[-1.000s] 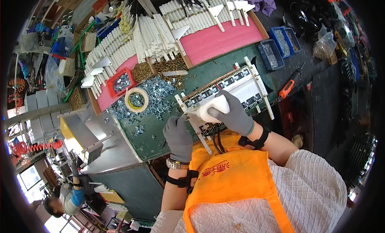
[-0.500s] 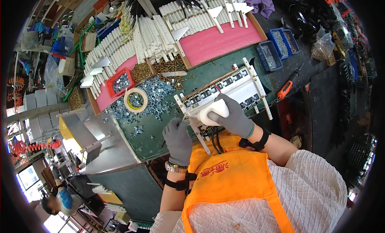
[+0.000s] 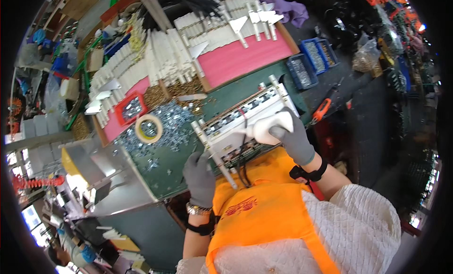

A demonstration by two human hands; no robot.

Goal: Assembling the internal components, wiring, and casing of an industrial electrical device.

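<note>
My right hand [image 3: 299,142], in a grey glove, is wrapped round a white plastic bottle [image 3: 273,127] whose narrow end points left. It is tilted over a white frame [image 3: 249,124] with rows of dark parts, a copper-coloured strip and red and black wires. This frame lies aslant at the front edge of the green worktop. By the frame's left end bar [image 3: 214,153] is my left hand [image 3: 199,179], gloved in grey too. Its fingers are curled together, and blur hides whatever is between them.
Silvery metal parts [image 3: 174,127] lie heaped behind, with a tape roll [image 3: 148,128], a red tray [image 3: 130,109] and brass screws [image 3: 181,89]. White strips [image 3: 165,54] fill pink-lined boxes. To the right are blue bins [image 3: 302,71] and an orange-handled screwdriver [image 3: 322,109].
My right hand and the bottle have shifted right along the frame. My left hand has dropped slightly away from the left end bar. The whole view has swung a little.
</note>
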